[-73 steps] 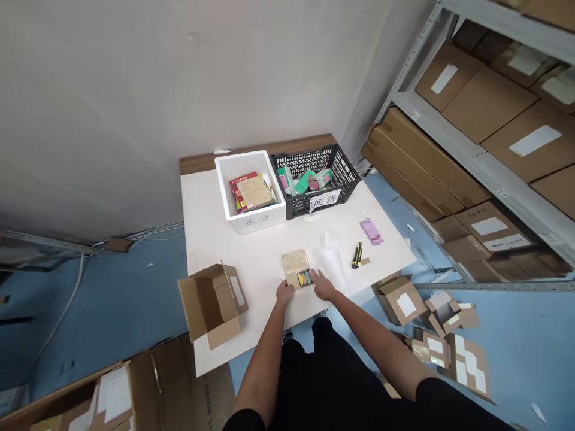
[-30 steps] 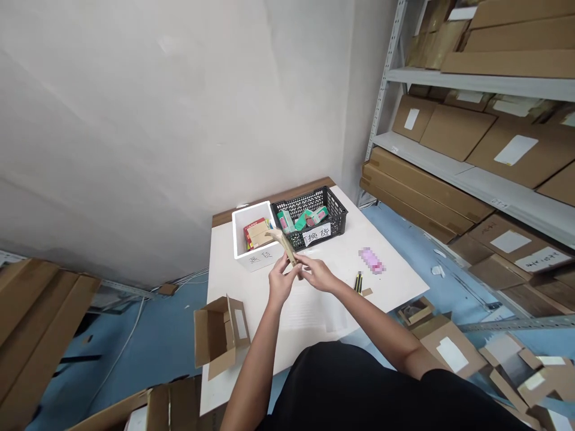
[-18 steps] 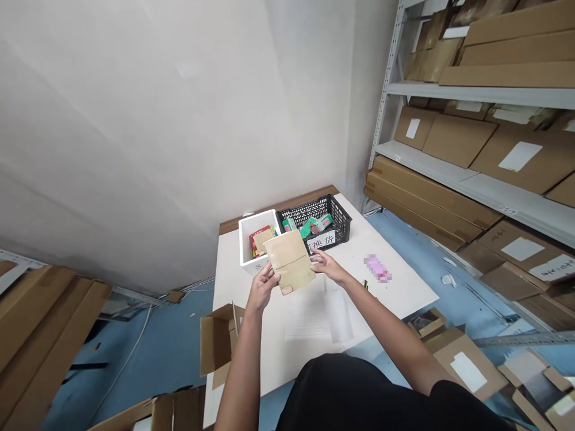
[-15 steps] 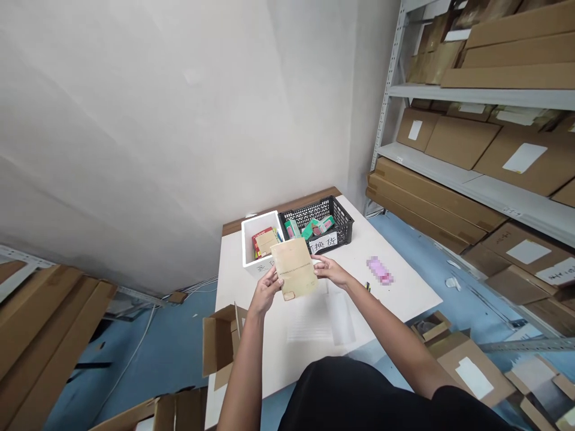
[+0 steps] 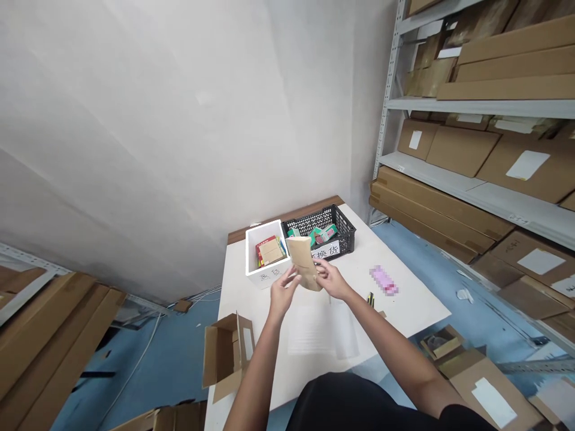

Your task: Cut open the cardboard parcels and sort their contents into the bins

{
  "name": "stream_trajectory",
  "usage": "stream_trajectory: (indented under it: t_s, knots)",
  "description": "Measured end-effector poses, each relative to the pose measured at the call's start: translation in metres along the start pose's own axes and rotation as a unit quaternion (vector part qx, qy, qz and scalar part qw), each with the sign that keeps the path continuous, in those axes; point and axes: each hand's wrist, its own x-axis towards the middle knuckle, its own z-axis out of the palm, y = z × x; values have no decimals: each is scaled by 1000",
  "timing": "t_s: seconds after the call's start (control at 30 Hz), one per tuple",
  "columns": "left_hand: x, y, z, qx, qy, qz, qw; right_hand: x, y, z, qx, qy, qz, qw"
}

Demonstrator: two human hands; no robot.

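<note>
A tan paper-covered booklet [image 5: 302,256] is held up over the table, tilted and bowed, so its cover looks narrow. My left hand [image 5: 283,294] grips its lower left edge between thumb and fingers. On the right edge, my right hand [image 5: 331,280] is closed with the fingertips against the cover. Just behind stands a white box [image 5: 257,276] with red, yellow and tan booklets inside. Beside it is a black plastic crate [image 5: 347,242] holding green packets, with a white label on its front. Below my hands lie a white sheet [image 5: 309,335] and a translucent sheet [image 5: 345,332].
On the white table [image 5: 422,305] lie a pixelated pink item [image 5: 384,280] and a yellow-and-black tool [image 5: 371,299]. An open cardboard box [image 5: 220,350] stands at the left edge. Shelves [image 5: 476,191] with cartons line the right side; more cartons [image 5: 485,383] sit on the floor.
The booklet was facing me nearly flat and is now turned and bowed, showing a narrower face. Both hands have come closer together around it. The view has shifted slightly.
</note>
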Motion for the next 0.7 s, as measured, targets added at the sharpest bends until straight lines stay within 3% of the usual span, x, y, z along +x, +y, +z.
stream_trajectory:
  t_s: [0.1, 0.2, 0.4, 0.53, 0.7]
  knots:
    - [-7, 8, 26, -56, -34, 32, 997, -3, -1, 10, -83, -37, -39, 995]
    - [-7, 15, 30, -104, -15, 46, 993, -1, 5, 7, -58, -69, -34, 995]
    - [-8, 11, -8, -130, 31, -47, 990, 10, 35, -27, -23, 136, 38, 990]
    - [-19, -6, -28, -133, 15, -81, 988, 12, 50, -30, 42, 78, 96, 991]
    - [-22, -26, -51, -130, 18, -108, 985, 17, 62, -10, 67, 59, 133, 987]
